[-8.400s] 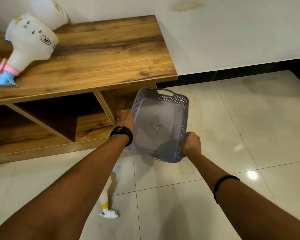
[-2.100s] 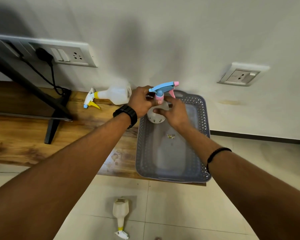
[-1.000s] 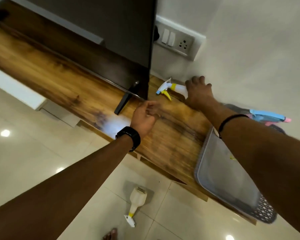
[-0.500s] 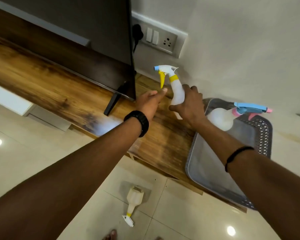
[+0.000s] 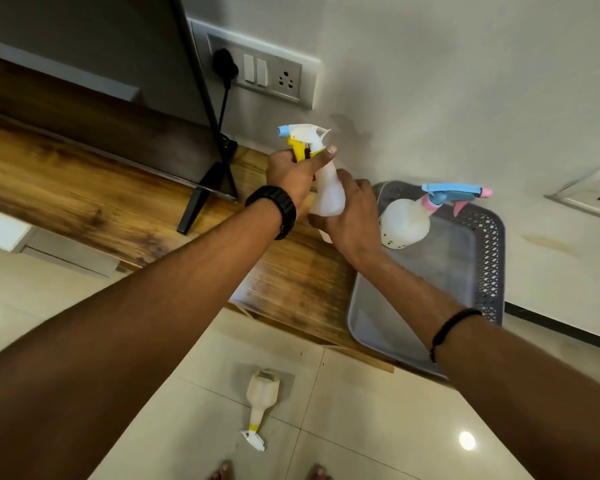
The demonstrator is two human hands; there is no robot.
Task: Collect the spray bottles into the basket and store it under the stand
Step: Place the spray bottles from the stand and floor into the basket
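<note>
A white spray bottle with a yellow trigger [image 5: 326,188] stands upright above the wooden stand [image 5: 125,209], held by both hands. My left hand [image 5: 293,173] grips its neck by the trigger. My right hand [image 5: 355,216] wraps the lower body. Just to the right, the grey perforated basket [image 5: 489,258] rests on the stand's right end, overhanging its front edge. A round white bottle with a blue and pink sprayer [image 5: 409,220] sits inside the basket at its far end. A third white bottle [image 5: 260,403] lies on the tiled floor below.
A dark screen on a black foot [image 5: 205,192] stands on the stand to the left. A switch panel with a plugged cable [image 5: 257,71] is on the wall behind, and a second socket [image 5: 589,197] is at the right. My bare toes [image 5: 222,471] show at the bottom edge.
My left hand has closed on the yellow-trigger bottle's neck, joining my right hand. The bottle has shifted right, towards the basket.
</note>
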